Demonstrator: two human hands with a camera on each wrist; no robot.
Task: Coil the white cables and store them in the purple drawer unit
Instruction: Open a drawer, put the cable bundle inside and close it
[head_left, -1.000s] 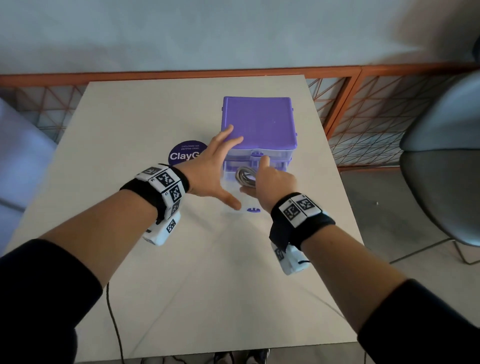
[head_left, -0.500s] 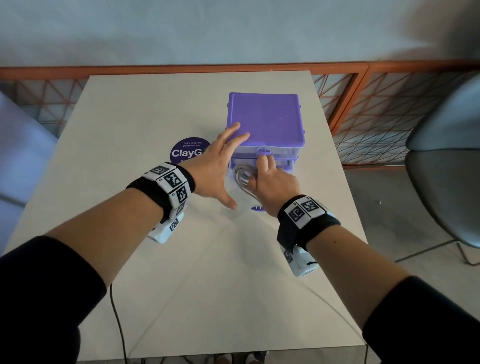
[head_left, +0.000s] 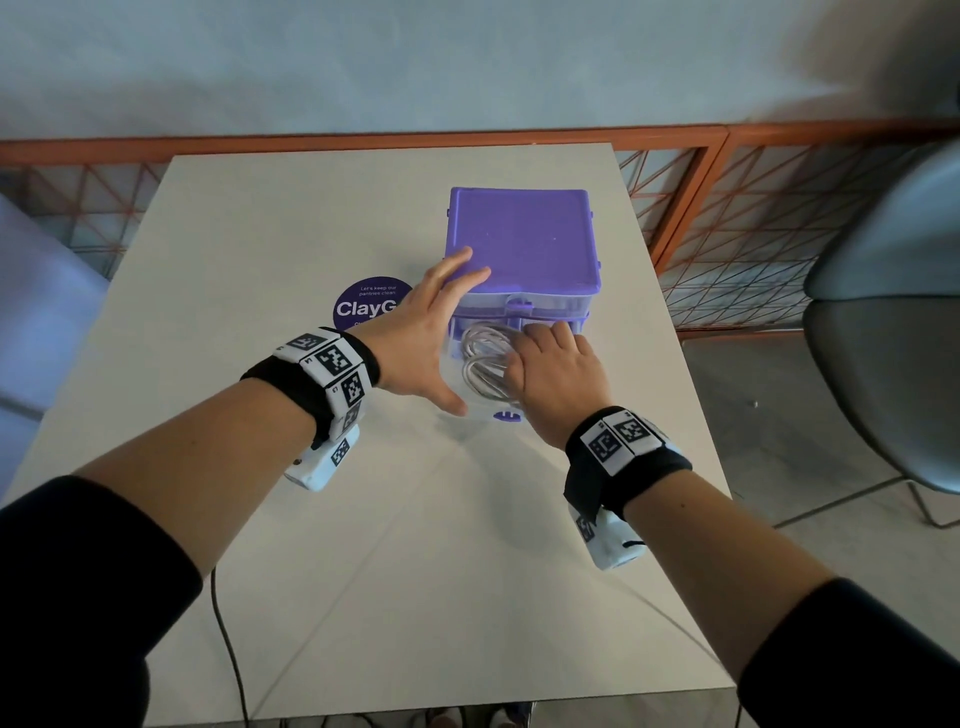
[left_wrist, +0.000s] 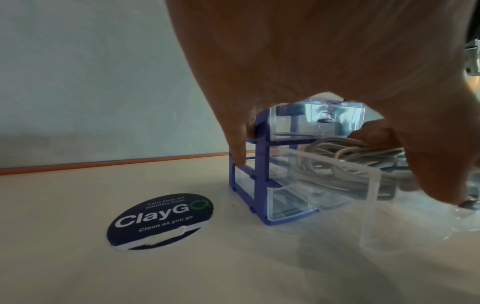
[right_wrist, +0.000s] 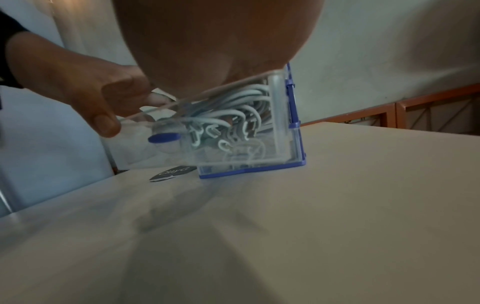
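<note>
The purple drawer unit (head_left: 522, 236) stands on the table right of centre. Its clear middle drawer (left_wrist: 369, 197) is pulled out towards me, with a purple knob (right_wrist: 164, 137) on its front. Coiled white cables (head_left: 483, 364) lie inside the drawer (right_wrist: 233, 111). My left hand (head_left: 431, 322) is spread flat, its fingers resting on the unit's front left top corner and its thumb (head_left: 449, 402) beside the drawer. My right hand (head_left: 553, 371) lies flat on the cables, pressing them down into the drawer.
A round dark ClayGo sticker (head_left: 366, 306) lies on the table left of the unit. An orange mesh railing (head_left: 727, 218) runs behind and to the right. A grey chair (head_left: 888, 332) stands at the right. A thin dark cord (head_left: 228, 639) hangs at the near edge.
My right hand has spread from a pointing finger to a flat palm over the cables. The left hand stayed on the unit's corner.
</note>
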